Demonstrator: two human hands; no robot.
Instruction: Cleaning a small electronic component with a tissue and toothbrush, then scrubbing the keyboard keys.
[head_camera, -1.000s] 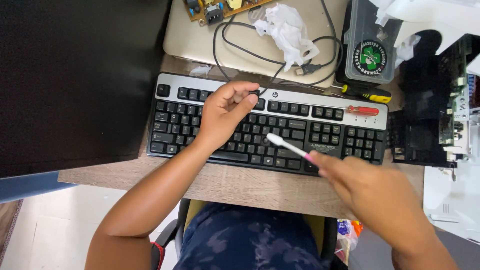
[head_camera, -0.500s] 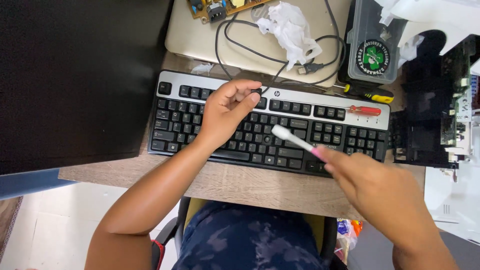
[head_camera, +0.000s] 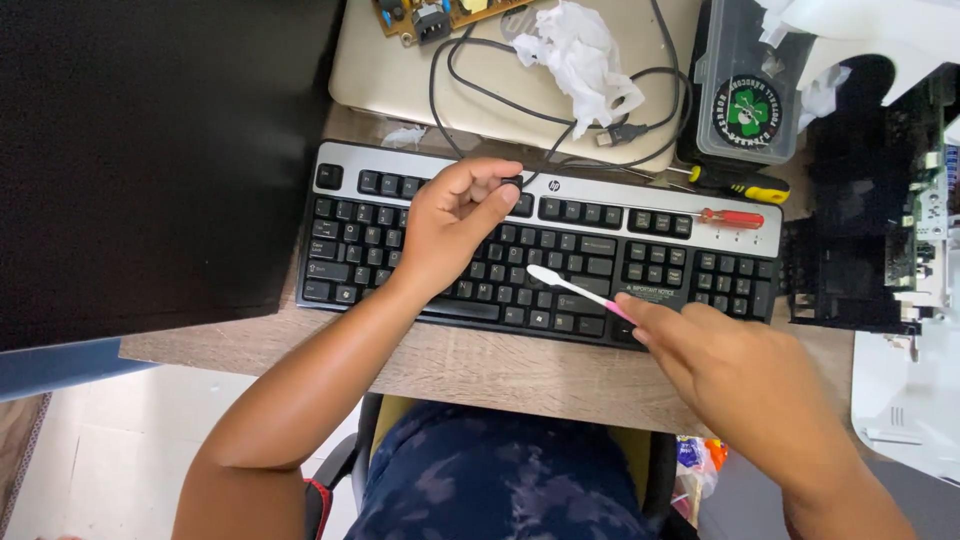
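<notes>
I've got R hand (head_camera: 745, 385) pinching toothbrush (head_camera: 580, 291) mid-keyboard (head_camera: 660, 195), L hand (head_camera: 450, 225) curled, steadying top row; most keys prob. unbrushed.

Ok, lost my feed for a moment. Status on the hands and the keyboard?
Left hand resting on keyboard, fingers at top row. Right hand holds toothbrush, head on middle keys. Red screwdriver lies on keyboard's upper right.

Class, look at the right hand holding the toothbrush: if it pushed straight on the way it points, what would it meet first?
Probably the left hand: the right hand aims the toothbrush up-left over the keyboard; depth unclear.
</notes>
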